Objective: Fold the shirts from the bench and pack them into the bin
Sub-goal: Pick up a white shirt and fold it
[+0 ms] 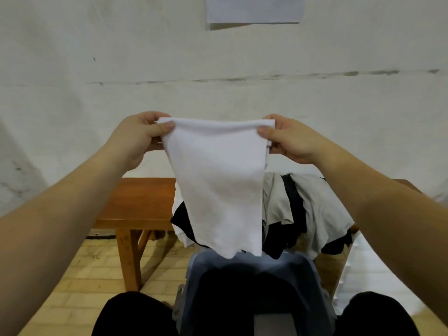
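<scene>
Above the bin (252,282), a white shirt (218,185) hangs folded, its long axis pointing straight down, the ragged bottom edge just over the rim. Left hand (138,139) and right hand (291,139) each pinch a top corner between thumb and fingers (167,126), level and equally near. Lowering should drop it in (the bin sits between the person's knees). Behind, the wooden surface (138,197) carries a heap of unfolded shirts (310,209), before a scuffed white wall (218,69); pale brick floor (92,267) below.
</scene>
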### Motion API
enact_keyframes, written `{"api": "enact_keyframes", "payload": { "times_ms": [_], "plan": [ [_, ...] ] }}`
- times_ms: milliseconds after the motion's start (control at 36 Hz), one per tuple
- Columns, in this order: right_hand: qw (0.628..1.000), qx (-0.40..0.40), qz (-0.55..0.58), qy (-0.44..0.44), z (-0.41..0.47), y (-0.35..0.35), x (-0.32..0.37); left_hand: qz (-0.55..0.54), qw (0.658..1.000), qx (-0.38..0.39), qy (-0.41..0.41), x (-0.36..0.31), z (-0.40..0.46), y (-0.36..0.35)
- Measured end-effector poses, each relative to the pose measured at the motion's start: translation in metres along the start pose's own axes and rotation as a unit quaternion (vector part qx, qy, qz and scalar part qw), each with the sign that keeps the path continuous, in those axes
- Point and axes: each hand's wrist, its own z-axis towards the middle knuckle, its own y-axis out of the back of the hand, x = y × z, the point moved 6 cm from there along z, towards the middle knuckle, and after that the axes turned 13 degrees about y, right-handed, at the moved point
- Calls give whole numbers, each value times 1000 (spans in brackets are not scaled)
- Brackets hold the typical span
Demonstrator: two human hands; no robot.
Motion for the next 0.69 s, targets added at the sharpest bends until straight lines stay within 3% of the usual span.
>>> {"api": "enact_keyframes", "payload": {
  "times_ms": [361, 694],
  "plan": [
    [998, -3, -47, -30, 19, 23, -26, 23, 1000, -11, 1, 16, 18, -4],
    [987, -36, -144, -66, 106, 50, -85, 63, 995, -38, 66, 43, 126, -6]
  ]
}}
